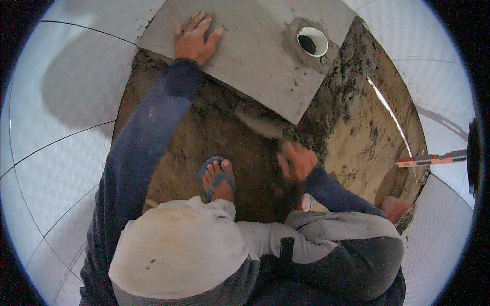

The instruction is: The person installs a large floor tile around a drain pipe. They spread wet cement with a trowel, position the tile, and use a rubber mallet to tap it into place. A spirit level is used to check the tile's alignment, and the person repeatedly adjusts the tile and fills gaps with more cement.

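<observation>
Head: left hand (196,43) on 1 tile (250,58)

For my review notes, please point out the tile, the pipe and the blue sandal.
Tile (250,64): head view, on its bare grey top face.
Pipe (319,41): head view, on the white inner wall by its rim.
Blue sandal (223,179): head view, on its strap across the foot.
</observation>
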A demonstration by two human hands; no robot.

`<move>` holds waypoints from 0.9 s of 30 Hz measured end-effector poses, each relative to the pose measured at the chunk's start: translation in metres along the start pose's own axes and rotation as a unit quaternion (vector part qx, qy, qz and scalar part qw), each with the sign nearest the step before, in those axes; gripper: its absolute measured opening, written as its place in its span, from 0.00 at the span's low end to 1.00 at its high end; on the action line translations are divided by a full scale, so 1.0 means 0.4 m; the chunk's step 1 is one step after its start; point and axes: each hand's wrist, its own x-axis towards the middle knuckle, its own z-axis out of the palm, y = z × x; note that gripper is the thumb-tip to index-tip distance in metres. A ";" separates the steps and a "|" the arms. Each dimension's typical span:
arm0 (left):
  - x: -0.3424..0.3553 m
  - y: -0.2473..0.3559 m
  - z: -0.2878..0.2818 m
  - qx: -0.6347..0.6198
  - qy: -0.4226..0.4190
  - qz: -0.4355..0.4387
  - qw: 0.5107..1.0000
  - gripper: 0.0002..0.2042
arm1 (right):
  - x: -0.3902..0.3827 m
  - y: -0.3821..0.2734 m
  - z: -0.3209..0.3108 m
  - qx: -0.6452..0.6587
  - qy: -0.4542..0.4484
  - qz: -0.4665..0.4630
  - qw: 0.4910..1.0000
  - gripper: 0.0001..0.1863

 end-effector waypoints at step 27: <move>-0.365 0.000 -0.232 -0.414 0.373 -0.391 0.733 0.16 | 0.395 -0.198 0.110 0.052 0.081 -0.024 0.995 0.16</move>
